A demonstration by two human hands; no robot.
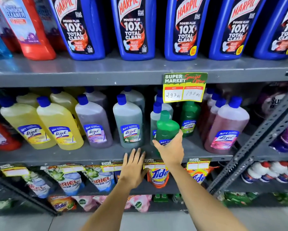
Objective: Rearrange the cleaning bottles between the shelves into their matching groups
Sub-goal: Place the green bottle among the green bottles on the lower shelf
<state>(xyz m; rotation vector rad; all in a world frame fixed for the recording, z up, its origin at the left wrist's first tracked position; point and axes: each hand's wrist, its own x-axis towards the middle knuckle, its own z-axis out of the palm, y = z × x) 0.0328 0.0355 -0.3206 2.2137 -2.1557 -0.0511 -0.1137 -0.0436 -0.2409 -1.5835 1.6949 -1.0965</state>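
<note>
The step in hand appeared to be the moving of one small green bottle [167,129] along the middle shelf [89,155], with the yellow special-offer tag [185,87] as the landmark for everything here. The right hand [169,147] held that bottle just below and a little left of the tag, its fingers [156,144] wrapped round the lower body over the label, the bottle upright and apparently lifted in front of the pale bottles behind it; whether its base touched the shelf could not be told. The left hand [134,165] lay lower and further left of the tag, at the shelf's front edge, its fingers spread and gripping nothing. A second green bottle [190,119] stood directly under the tag, so the next move, by my judgement, called for setting the held one down just beside it, upright, without knocking the pink bottle [226,127] to the right of the tag. Counted in the front row left of the tag: two yellow bottles [56,127], one purple bottle [94,122], one grey-green bottle [129,124], with more ranked behind each. Green bottles numbered two. Above the tag, five blue Harpic bottles [134,27] lined the upper shelf [106,70].
</note>
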